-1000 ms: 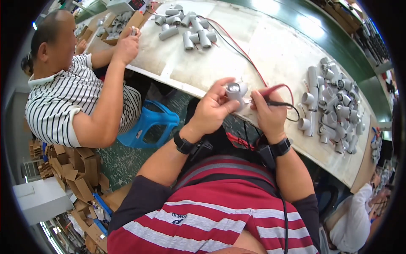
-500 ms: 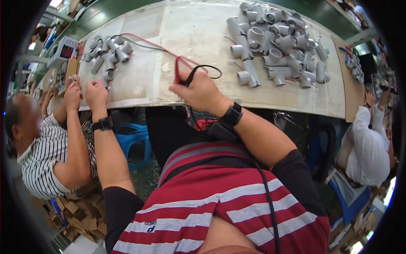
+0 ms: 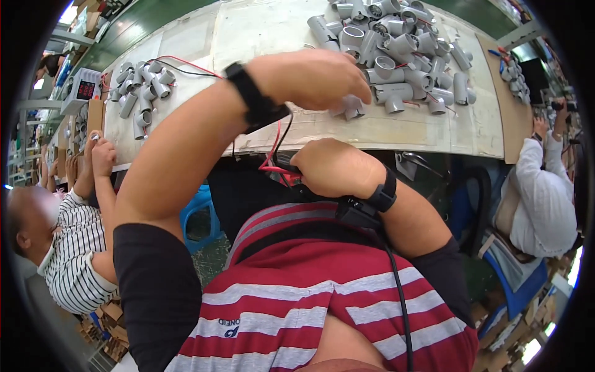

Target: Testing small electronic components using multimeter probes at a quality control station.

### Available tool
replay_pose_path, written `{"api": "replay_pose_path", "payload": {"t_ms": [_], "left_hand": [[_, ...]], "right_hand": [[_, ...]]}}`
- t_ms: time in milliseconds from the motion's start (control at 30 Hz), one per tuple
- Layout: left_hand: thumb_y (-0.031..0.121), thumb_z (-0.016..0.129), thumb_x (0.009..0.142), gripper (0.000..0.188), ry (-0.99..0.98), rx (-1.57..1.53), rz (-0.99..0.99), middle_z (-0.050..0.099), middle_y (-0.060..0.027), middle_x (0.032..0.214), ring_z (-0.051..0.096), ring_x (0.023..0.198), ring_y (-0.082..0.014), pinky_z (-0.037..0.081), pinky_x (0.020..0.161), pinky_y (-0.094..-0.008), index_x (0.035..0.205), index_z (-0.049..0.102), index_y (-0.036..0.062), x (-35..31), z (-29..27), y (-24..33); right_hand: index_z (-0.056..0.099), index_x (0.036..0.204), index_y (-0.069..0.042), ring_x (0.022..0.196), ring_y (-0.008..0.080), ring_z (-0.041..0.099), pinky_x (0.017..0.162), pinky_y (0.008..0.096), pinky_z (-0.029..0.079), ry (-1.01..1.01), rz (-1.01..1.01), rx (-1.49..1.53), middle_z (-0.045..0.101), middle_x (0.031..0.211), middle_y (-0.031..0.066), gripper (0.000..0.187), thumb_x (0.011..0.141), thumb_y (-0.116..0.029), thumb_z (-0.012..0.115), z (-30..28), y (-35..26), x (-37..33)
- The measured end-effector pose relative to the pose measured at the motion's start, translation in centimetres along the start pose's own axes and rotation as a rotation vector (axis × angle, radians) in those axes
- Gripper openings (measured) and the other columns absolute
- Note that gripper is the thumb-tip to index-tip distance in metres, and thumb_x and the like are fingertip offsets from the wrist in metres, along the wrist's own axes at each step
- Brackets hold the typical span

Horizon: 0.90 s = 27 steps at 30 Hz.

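My left hand (image 3: 325, 80) reaches across to the right with its fingers apart, bent down over a grey pipe fitting (image 3: 353, 111) at the near side of the larger pile. Its fingertips partly cover that fitting; whether they grip it is unclear. My right hand (image 3: 339, 170) is closed just off the table's near edge, back of the hand up. Out of its thumb side come red and black test leads (image 3: 273, 162); their tips are hidden. Many grey tee fittings with short wires form the large pile (image 3: 396, 46) at the back right.
A smaller group of grey fittings (image 3: 145, 93) lies at the table's left, near a box with a red digital display (image 3: 83, 90). Co-workers sit at both sides: a striped shirt (image 3: 83, 263) left, a white sleeve (image 3: 533, 192) right. A blue stool (image 3: 201, 217) stands below the table.
My left hand has let go of a fitting by the left group and swung right to the large pile. My right hand has drawn back from the tabletop toward me with the leads.
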<state>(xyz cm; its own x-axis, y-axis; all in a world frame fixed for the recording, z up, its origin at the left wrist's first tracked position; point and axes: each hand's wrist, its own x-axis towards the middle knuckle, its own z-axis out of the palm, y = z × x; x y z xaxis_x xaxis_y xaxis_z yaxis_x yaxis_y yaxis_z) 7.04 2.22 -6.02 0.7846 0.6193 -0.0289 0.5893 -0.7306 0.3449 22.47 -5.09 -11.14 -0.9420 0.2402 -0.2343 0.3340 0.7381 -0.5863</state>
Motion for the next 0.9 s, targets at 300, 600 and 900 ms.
{"api": "replay_pose_path", "payload": {"t_ms": [300,600,900], "left_hand": [[0.018,0.085,0.074,0.040,-0.351,0.182,-0.258,0.073,-0.0184,0.102,0.068,0.100,-0.0379,0.055,0.089,-0.0459,0.108,0.071,0.0021,-0.6,-0.6,3.2],[0.027,0.080,0.091,0.035,0.994,-0.840,-0.969,0.070,-0.0043,0.090,0.064,0.076,-0.0084,0.052,0.066,-0.0245,0.114,0.065,0.0044,-20.2,5.0,2.7],[0.004,0.076,0.092,0.034,1.298,-1.023,-0.784,0.065,-0.0005,0.098,0.063,0.085,-0.0065,0.053,0.071,-0.0225,0.121,0.059,0.0049,-23.6,13.5,6.6]], "right_hand": [[0.071,0.094,0.000,0.086,0.0436,0.068,0.082,0.0491,0.056,0.033,-0.030,-0.005,0.070,0.088,0.0243,0.020,0.085,-0.018,0.068,0.5,-1.6,-1.0],[0.068,0.099,0.000,0.071,0.0260,0.070,0.067,0.0351,0.058,0.270,0.193,1.267,0.072,0.085,0.0131,0.018,0.097,-0.018,0.071,1.3,-1.2,1.9],[0.066,0.107,0.002,0.069,0.0172,0.070,0.063,0.0284,0.059,0.766,0.095,1.378,0.072,0.086,0.0102,0.019,0.101,-0.016,0.069,4.2,-3.2,11.4]]}}
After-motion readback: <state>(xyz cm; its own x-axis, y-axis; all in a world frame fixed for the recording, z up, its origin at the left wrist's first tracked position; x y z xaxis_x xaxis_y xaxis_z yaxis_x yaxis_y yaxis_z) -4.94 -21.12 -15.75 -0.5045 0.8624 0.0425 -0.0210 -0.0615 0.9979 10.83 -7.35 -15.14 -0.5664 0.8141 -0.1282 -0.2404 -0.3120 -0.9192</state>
